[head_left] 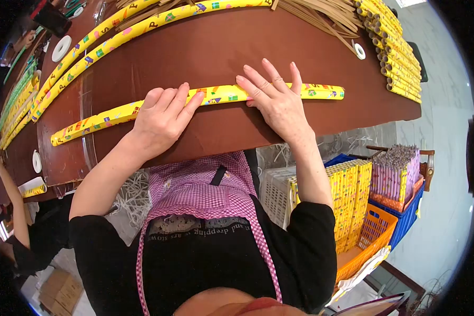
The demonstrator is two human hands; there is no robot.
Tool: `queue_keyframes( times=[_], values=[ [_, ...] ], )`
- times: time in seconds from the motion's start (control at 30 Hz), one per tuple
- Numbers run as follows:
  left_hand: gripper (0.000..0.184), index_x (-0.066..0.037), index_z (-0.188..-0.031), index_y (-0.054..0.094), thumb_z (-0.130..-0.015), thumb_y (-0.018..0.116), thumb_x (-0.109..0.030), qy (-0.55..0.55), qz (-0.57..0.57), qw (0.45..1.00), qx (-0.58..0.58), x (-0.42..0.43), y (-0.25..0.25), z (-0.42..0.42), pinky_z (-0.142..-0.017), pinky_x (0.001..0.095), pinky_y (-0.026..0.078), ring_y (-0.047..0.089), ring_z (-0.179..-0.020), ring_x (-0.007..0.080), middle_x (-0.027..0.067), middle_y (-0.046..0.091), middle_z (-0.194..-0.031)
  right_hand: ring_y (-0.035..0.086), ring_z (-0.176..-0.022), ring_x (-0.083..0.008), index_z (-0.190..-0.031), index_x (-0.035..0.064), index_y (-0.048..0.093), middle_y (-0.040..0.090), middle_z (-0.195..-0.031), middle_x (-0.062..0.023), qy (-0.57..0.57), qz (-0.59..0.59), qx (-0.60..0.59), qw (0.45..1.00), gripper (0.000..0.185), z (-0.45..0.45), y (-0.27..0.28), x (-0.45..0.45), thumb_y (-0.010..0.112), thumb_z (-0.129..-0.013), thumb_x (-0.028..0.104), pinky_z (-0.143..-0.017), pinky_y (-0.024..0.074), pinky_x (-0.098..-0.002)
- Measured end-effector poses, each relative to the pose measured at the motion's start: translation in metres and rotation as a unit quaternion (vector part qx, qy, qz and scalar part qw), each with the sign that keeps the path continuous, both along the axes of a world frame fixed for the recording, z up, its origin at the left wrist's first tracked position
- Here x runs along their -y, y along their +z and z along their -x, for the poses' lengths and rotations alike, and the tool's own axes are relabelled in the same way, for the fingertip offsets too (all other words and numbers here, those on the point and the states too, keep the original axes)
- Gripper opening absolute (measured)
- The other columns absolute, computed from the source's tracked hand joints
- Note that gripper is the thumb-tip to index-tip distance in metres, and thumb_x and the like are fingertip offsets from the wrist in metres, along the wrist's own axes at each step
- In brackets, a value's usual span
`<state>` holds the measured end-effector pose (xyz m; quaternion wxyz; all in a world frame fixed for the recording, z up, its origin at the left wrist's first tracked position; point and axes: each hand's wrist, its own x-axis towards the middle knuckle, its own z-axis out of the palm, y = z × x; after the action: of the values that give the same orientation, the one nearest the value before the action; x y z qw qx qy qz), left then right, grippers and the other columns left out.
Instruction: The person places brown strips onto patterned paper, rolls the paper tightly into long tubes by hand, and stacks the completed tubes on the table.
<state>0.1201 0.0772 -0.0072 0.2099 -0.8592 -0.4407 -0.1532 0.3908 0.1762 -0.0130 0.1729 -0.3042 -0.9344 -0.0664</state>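
A long yellow patterned paper roll (221, 95) lies across the brown table (195, 52) near its front edge. My left hand (166, 116) rests on the roll left of its middle, fingers bent over it and pressed together. Right of the middle, my right hand (278, 102) lies on the same roll with its fingers spread out. The roll's left end bends toward the table's front, and its right end reaches past my right hand. Two more long yellow rolls (126, 37) lie behind it.
Brown strips (321, 18) and a white tape ring (359, 51) lie at the back. Yellow tubes (395, 58) are stacked at the right edge. Below stand an orange crate (376, 226) and a blue crate (408, 221). At left is a co-worker's arm (16, 203).
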Motion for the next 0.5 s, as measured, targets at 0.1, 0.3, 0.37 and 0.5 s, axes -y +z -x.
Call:
queue_keyframes(
  times=[0.1, 0.3, 0.37, 0.5],
  values=[
    [0.043, -0.001, -0.123, 0.067, -0.083, 0.058, -0.014, 0.003, -0.001, 1.0, 0.004, 0.0, -0.002, 0.001, -0.087, 0.0355, 0.043, 0.06, -0.092, 0.0215, 0.0165, 0.066, -0.113, 0.048, -0.136, -0.0214, -0.134, 0.0278, 0.061, 0.059, -0.14, 0.0078, -0.008, -0.014, -0.011, 1.0, 0.054, 0.0, -0.002, 0.003, 0.072, -0.082, 0.025, -0.118, 0.0172, -0.0567],
    [0.043, -0.001, -0.122, 0.067, -0.082, 0.058, -0.013, 0.0, -0.003, 1.0, 0.017, -0.003, -0.002, 0.001, -0.087, 0.0353, 0.043, 0.06, -0.091, 0.0214, 0.0164, 0.066, -0.111, 0.049, -0.135, -0.0219, -0.132, 0.025, 0.063, 0.062, -0.136, 0.0056, -0.009, -0.089, -0.005, 0.996, 0.051, -0.008, -0.007, 0.009, 0.073, -0.082, 0.023, -0.118, 0.0177, -0.0566],
    [0.043, 0.0, -0.122, 0.066, -0.082, 0.058, -0.012, -0.007, -0.003, 1.0, 0.019, -0.003, -0.001, 0.001, -0.088, 0.0354, 0.043, 0.06, -0.09, 0.0217, 0.0166, 0.066, -0.11, 0.05, -0.134, -0.022, -0.13, 0.0221, 0.064, 0.063, -0.134, 0.0041, 0.015, -0.097, -0.043, 0.994, 0.048, -0.012, -0.008, 0.009, 0.073, -0.082, 0.023, -0.117, 0.0183, -0.0568],
    [0.044, 0.001, -0.123, 0.065, -0.082, 0.057, -0.012, -0.013, -0.006, 1.0, 0.015, -0.004, -0.002, 0.0, -0.088, 0.0355, 0.042, 0.06, -0.091, 0.022, 0.0169, 0.066, -0.11, 0.052, -0.133, -0.0222, -0.128, 0.0198, 0.065, 0.064, -0.132, 0.003, 0.01, -0.032, -0.066, 0.997, 0.046, 0.011, 0.009, 0.014, 0.072, -0.083, 0.021, -0.117, 0.0196, -0.0572]
  ],
)
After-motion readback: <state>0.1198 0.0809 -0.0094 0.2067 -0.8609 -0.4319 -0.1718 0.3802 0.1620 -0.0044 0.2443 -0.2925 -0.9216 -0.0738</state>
